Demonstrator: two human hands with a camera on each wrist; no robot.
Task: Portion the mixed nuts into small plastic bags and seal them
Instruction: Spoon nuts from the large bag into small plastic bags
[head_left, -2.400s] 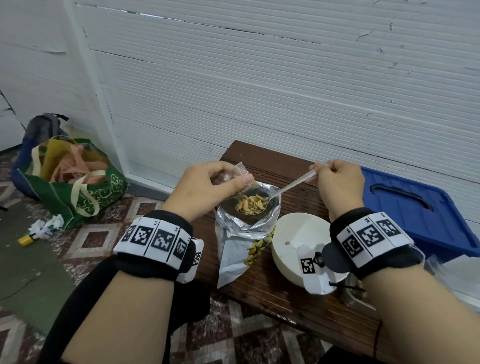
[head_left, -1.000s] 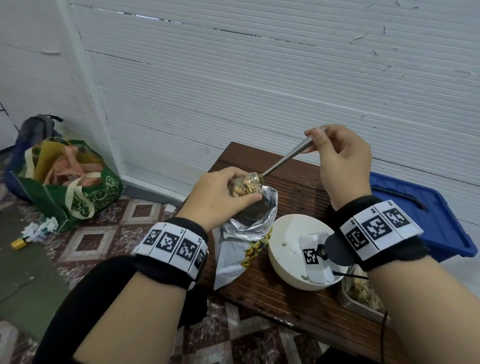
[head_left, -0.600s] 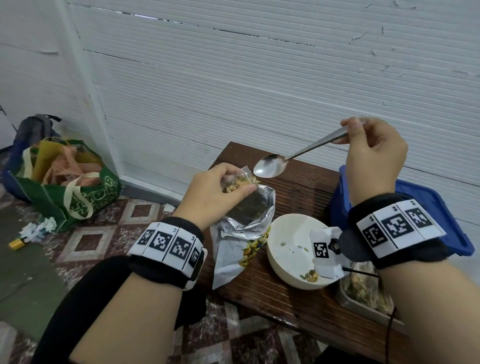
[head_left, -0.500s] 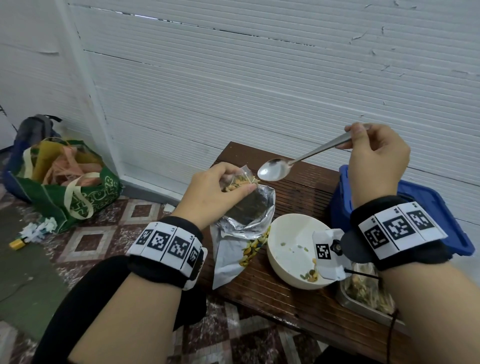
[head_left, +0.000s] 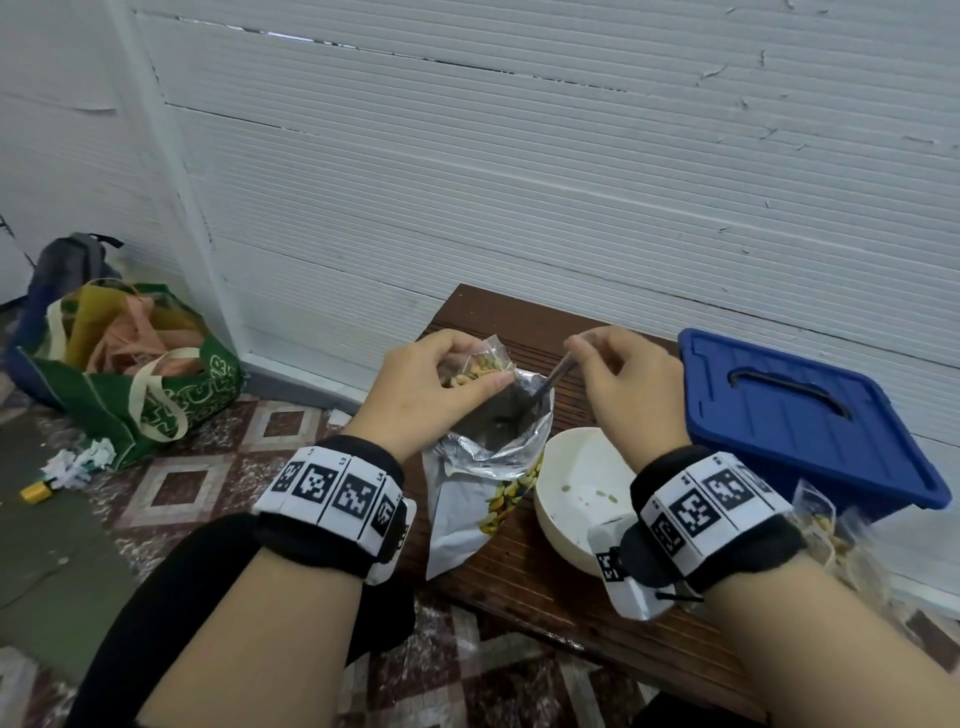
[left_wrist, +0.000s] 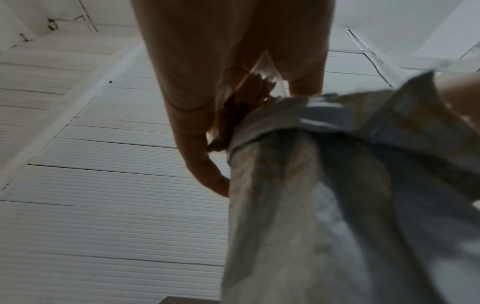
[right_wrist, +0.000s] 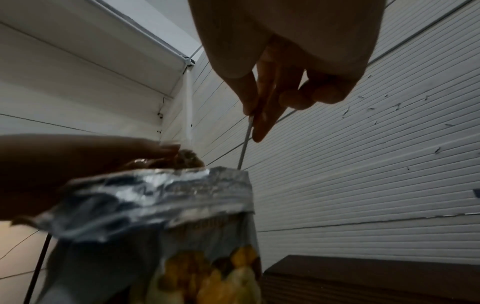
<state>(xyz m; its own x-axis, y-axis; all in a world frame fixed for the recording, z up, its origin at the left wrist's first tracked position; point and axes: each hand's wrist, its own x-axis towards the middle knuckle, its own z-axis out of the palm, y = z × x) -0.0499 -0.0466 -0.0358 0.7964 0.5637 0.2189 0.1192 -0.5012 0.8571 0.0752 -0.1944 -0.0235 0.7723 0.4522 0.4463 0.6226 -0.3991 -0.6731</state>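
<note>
A silver foil nut pouch (head_left: 483, 483) (right_wrist: 166, 197) (left_wrist: 337, 185) stands open on the brown bench (head_left: 545, 587). My left hand (head_left: 441, 384) (left_wrist: 233, 82) holds a small clear plastic bag (head_left: 480, 364) partly filled with nuts at the pouch's rim. Its fingers curl round the bag. My right hand (head_left: 618, 379) (right_wrist: 280, 82) pinches the handle of a metal spoon (head_left: 550, 379) (right_wrist: 245, 144). The spoon slants down into the pouch mouth, and its bowl is hidden inside.
A white bowl (head_left: 576, 493) with a few nut bits sits right of the pouch. A blue lidded box (head_left: 800, 415) lies beyond it, and filled clear bags (head_left: 831, 530) lie at the right edge. A green tote (head_left: 135, 374) stands on the tiled floor at left.
My right hand has come down and left with the empty spoon, dipping it into the foil pouch. The left hand still holds the small bag at the pouch rim.
</note>
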